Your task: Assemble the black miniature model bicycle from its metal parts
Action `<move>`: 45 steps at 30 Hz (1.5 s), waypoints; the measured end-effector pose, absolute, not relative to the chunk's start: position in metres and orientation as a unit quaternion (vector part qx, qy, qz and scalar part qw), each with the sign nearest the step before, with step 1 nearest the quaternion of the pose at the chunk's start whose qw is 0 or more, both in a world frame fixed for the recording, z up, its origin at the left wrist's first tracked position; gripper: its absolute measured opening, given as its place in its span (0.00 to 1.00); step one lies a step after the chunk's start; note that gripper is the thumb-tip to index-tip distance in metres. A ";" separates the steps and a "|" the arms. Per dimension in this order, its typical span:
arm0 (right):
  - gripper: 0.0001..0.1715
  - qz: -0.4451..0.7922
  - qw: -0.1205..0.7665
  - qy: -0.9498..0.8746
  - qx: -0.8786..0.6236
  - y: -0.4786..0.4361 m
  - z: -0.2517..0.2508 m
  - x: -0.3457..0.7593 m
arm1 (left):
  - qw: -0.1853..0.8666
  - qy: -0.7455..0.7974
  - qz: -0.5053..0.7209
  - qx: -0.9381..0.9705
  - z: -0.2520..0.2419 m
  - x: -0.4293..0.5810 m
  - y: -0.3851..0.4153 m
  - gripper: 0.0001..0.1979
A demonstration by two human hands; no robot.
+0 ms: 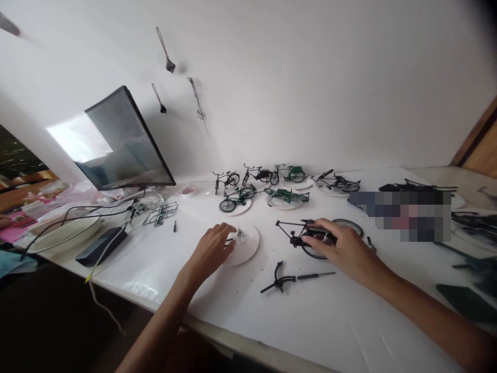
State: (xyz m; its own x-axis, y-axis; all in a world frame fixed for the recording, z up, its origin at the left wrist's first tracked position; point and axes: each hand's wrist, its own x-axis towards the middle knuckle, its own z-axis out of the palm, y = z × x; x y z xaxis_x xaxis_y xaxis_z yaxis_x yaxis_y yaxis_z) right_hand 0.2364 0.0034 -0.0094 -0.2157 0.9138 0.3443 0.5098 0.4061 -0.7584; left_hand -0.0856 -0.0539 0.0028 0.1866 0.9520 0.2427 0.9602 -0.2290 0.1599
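My right hand (337, 246) has its thumb and fingers around a black model bicycle frame (291, 230), with a spoked wheel (349, 225) partly behind the hand. My left hand (215, 246) is over the left edge of a round white plate (250, 248), its fingers bent near small silvery parts (240, 235). A small dark piece shows at its fingertips; whether they grip it is unclear. Between the hands and nearer the table's front lie a curved black part (280, 280) and a thin dark rod-like tool (315, 275).
Several small model bicycles (287, 197) stand or lie along the wall. At left are a monitor (124, 140), a black power adapter (101, 246), cables and green part frames (161, 213). More dark parts (462, 300) lie at right, beside a pixelated patch.
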 end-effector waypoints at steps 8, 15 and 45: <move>0.14 0.166 0.400 -0.801 -0.413 0.007 -0.022 0.237 | 0.020 -0.581 -0.161 -0.798 -0.009 -0.085 -0.032 0.09; 0.13 0.151 0.399 -0.802 -0.418 0.005 -0.020 0.238 | -0.004 -0.567 -0.169 -0.806 0.000 -0.095 -0.018 0.09; 0.20 0.109 0.355 -0.811 -0.453 0.012 -0.023 0.249 | -0.087 -0.599 -0.293 -0.741 -0.012 -0.128 -0.033 0.13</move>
State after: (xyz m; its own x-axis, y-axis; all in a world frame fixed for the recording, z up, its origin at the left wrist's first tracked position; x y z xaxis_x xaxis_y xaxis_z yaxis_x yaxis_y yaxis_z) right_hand 0.2495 0.0124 -0.0229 -0.3381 0.8112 0.4772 0.6569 0.5665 -0.4976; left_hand -0.1283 -0.0328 -0.0122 0.1119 0.9376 0.3293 0.8359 -0.2680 0.4791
